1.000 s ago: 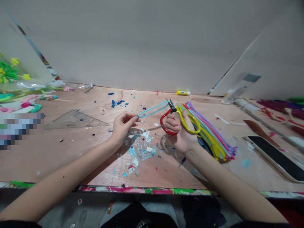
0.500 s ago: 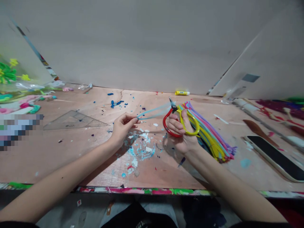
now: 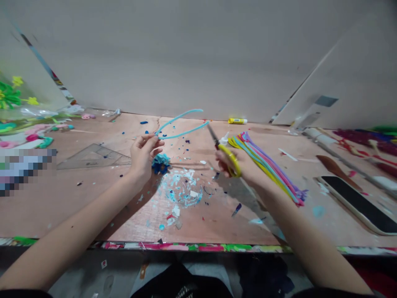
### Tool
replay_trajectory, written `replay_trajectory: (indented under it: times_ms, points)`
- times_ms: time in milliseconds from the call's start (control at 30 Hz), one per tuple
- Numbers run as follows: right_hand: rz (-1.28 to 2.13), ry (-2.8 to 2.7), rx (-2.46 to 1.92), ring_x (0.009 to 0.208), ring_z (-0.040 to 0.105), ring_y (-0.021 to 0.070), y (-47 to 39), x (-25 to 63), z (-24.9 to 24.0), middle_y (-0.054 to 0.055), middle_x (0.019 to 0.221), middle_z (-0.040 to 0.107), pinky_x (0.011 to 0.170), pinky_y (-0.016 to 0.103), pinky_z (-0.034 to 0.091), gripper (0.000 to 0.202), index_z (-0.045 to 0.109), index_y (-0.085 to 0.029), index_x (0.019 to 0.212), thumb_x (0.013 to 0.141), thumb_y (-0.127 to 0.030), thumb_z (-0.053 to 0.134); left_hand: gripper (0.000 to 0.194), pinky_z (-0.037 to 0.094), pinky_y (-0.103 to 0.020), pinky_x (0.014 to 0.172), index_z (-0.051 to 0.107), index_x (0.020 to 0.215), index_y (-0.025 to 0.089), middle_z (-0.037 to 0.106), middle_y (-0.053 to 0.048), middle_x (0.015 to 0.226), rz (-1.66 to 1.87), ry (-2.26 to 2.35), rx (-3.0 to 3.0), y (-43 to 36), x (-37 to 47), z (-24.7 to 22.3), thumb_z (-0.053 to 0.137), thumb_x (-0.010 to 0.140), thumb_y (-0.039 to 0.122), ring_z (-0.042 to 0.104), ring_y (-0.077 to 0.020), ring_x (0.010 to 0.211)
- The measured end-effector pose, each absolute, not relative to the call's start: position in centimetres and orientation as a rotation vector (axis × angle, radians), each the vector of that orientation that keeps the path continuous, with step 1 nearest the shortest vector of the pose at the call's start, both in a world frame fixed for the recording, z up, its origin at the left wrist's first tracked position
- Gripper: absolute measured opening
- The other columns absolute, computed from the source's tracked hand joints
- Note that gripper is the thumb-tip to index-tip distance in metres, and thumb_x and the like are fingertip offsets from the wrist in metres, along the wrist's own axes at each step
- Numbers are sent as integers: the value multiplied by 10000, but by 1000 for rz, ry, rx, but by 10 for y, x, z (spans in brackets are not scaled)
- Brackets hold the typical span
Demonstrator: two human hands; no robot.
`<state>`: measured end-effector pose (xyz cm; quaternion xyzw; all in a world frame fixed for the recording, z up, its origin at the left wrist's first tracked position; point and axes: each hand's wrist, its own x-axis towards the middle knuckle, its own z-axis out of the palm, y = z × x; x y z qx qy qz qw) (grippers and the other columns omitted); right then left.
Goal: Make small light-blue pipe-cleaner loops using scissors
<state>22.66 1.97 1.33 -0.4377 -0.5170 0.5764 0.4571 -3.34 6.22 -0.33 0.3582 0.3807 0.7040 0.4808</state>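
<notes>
My left hand point(image 3: 145, 151) pinches a light blue pipe cleaner point(image 3: 182, 134) near its bend, and its two legs spread apart toward the right. In my right hand point(image 3: 238, 163) are scissors point(image 3: 231, 159) with a yellow handle. Their blades point up and left, with the tip close to the end of the lower leg; whether they touch it I cannot tell. Below my left fingers sits a ruffled blue piece point(image 3: 161, 163), partly hidden. Beside and behind my right hand lies a bundle of coloured pipe cleaners point(image 3: 271, 165).
Pale blue and white scraps point(image 3: 186, 192) litter the middle of the table. A clear set square point(image 3: 96, 157) lies left, a glue stick point(image 3: 237, 121) by the back wall. To the right are a phone point(image 3: 356, 203) and a brown wooden tool point(image 3: 336, 170).
My left hand has moved left and up, and the pipe cleaner's legs now stand apart from the scissors. The scissors have turned and dropped slightly. The ruffled blue piece has come into sight.
</notes>
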Motion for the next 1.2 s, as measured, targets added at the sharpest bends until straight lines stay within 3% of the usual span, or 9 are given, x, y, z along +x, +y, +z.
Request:
replay_trajectory:
  times_ms: [133, 233, 367, 533, 600, 767, 967, 1067, 1200]
  points:
    - [517, -2213, -1410, 650, 572, 163, 10, 217, 6, 64, 743, 655, 573, 258, 379, 195, 641, -158, 805, 843, -345, 682, 192, 463, -181, 574, 605, 777, 192, 624, 37, 699, 1637, 932, 935, 58, -31, -3, 757, 668, 234, 656, -102, 672]
    - [245, -2613, -1363, 836, 632, 230, 2, 205, -1, 137, 936, 694, 685, 292, 417, 211, 640, -127, 975, 901, -322, 613, 208, 472, -179, 572, 604, 792, 183, 619, 35, 720, 1546, 966, 1025, 52, -26, -4, 760, 675, 257, 651, -100, 667]
    - [121, -2713, -1279, 884, 633, 236, 1, 201, -7, 137, 987, 686, 720, 302, 429, 246, 608, -128, 1055, 946, -342, 556, 186, 474, -183, 575, 610, 792, 168, 609, 25, 725, 1490, 1016, 1122, 46, -23, -4, 745, 703, 261, 649, -105, 676]
    - [-48, -2499, -1161, 659, 566, 161, 3, 209, 4, 50, 726, 635, 615, 267, 375, 255, 602, -160, 786, 971, -309, 510, 163, 463, -188, 553, 590, 777, 163, 601, 20, 718, 1451, 1050, 1205, 46, -24, -7, 719, 727, 250, 648, -114, 670]
    - [-180, -2310, -1115, 618, 536, 146, 3, 211, 8, 34, 695, 605, 600, 264, 366, 270, 603, -157, 792, 982, -307, 485, 166, 463, -193, 551, 586, 773, 161, 601, 19, 713, 1437, 1046, 1263, 46, -23, -9, 716, 729, 255, 646, -114, 657]
    - [-429, -2177, -1239, 793, 586, 200, 8, 217, 6, 81, 878, 636, 680, 288, 402, 244, 632, -129, 1113, 965, -292, 527, 165, 475, -222, 550, 576, 752, 160, 606, 6, 694, 1327, 1079, 1354, 43, -19, -10, 696, 730, 270, 627, -122, 618]
    - [-500, -2260, -1299, 786, 542, 210, 17, 223, 0, 86, 851, 599, 655, 303, 382, 234, 693, -149, 923, 974, -256, 491, 94, 449, -231, 557, 563, 725, 167, 608, 2, 667, 1129, 1091, 1427, 43, -21, -11, 635, 712, 227, 596, -118, 590]
    - [-587, -2240, -1260, 777, 510, 203, 19, 225, 1, 84, 860, 588, 656, 302, 371, 210, 691, -158, 893, 961, -216, 502, 37, 477, -266, 664, 609, 732, 163, 650, -19, 723, 970, 1116, 1669, 43, -21, -12, 625, 710, 188, 628, -150, 693]
    - [-730, -2277, -1183, 747, 466, 188, 22, 224, -1, 78, 851, 581, 649, 295, 354, 203, 686, -162, 868, 947, -146, 499, 217, 479, -318, 846, 686, 987, 175, 711, -74, 1041, 863, 1073, 1907, 39, -20, -9, 638, 780, 224, 643, -207, 975]
